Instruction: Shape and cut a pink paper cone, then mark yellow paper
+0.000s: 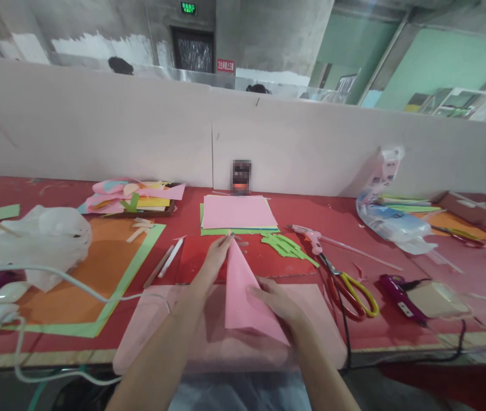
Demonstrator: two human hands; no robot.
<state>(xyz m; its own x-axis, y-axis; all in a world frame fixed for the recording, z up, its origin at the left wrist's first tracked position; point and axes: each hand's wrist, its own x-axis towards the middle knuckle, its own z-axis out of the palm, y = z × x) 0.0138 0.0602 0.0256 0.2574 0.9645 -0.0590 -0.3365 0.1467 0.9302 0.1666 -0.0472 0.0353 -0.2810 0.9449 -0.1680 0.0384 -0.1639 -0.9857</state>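
A pink paper (243, 291), rolled or folded into a cone shape, stands over a pale pink board (311, 319) at the table's front edge. Its narrow tip points away from me. My left hand (217, 257) pinches the paper near that tip. On the paper's right side, lower down, my right hand (277, 299) grips it, thumb on the near face and the other fingers behind, partly hidden. Just beyond the hands lie a red sheet (200, 257), green paper strips (283, 245) and a stack of pink sheets (238, 211).
Right: a glue gun (313, 240), yellow-and-red-handled scissors (360, 294), a purple power strip (403, 299) and a plastic bag (397, 225). Left: two pens (171, 258), orange sheets (84, 285), a white bag (49, 240), cables and a tray of scraps (140, 200).
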